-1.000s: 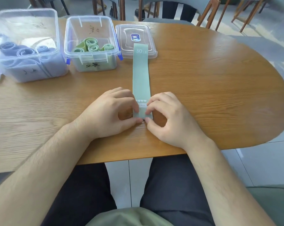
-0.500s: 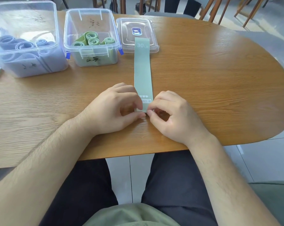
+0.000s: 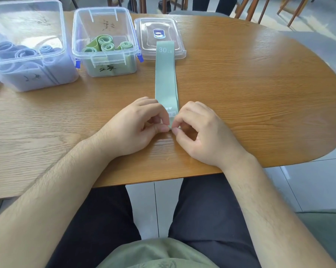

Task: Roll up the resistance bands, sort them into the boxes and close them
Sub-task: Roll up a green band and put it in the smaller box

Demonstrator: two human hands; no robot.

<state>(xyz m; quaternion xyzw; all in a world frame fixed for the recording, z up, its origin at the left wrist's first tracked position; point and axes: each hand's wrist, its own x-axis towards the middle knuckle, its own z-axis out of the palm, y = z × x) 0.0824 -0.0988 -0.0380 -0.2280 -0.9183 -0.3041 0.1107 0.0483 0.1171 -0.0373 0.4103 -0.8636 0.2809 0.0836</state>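
A pale green resistance band [image 3: 166, 78] marked "30 LB" lies flat and straight on the wooden table [image 3: 250, 89]. Its far end rests on a clear lid [image 3: 159, 33]. My left hand [image 3: 136, 126] and my right hand [image 3: 202, 132] pinch the band's near end from either side, thumbs and forefingers meeting at its edge. An open clear box [image 3: 105, 41] with blue latches holds several rolled green bands. A larger open clear box [image 3: 28, 45] at the left holds rolled blue-purple bands.
Wooden chair legs and another person's legs stand beyond the table's far edge. The table's rounded right end reaches out over the tiled floor. A pale round object shows at the far left edge of the frame. My dark trousers lie below the near edge.
Both hands have stayed at the band's near end; the fingertips have closed tighter together on its edge. The camera has tilted, so the boxes appear slightly higher in view.
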